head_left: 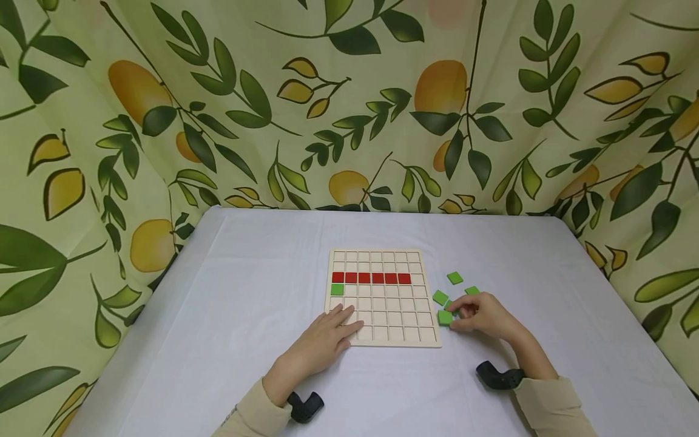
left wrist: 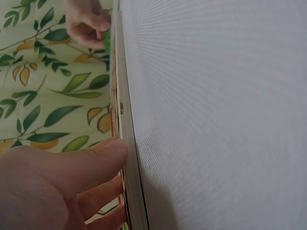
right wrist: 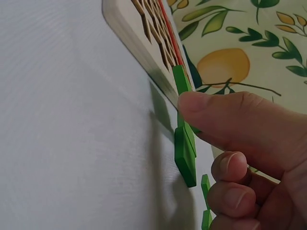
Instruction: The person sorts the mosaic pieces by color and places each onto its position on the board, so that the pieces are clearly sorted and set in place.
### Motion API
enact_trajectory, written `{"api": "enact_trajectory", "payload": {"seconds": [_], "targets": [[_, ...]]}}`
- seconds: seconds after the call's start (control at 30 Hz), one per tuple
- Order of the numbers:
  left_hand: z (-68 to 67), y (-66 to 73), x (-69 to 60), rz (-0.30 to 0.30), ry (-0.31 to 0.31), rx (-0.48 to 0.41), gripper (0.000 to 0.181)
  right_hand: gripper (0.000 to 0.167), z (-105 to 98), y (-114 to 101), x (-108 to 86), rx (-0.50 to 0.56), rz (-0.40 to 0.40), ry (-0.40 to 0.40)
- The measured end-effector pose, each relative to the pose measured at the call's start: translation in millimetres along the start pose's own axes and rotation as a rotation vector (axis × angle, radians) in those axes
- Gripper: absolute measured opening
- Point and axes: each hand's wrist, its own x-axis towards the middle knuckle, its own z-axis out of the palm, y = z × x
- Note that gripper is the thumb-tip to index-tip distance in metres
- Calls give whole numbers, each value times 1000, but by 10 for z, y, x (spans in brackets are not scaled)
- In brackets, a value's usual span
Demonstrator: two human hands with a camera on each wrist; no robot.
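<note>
Grid board (head_left: 379, 304) looked wooden, matt, smooth along edge. Red tiles (head_left: 364, 278) set in board had matt finish. Green tiles (head_left: 454, 278) right of board looked smooth; wood or plastic, unclear. Tablecloth (head_left: 262, 261) under board was matt, finely textured fabric. Curtain (head_left: 349, 121) behind board was printed cloth, softly folded.

No legible lettering or numbers, just a tiny dark marking (head_left: 229, 416), unreadable, on the left sleeve (head_left: 258, 410)
</note>
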Motion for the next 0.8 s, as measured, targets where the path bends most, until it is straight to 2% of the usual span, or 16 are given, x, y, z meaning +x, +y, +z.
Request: {"api": "enact_trajectory", "payload": {"seconds": [0.8], "targets": [[19, -10, 11, -13, -11, 13, 41, 25, 33, -116, 112, 2, -26, 32]]}}
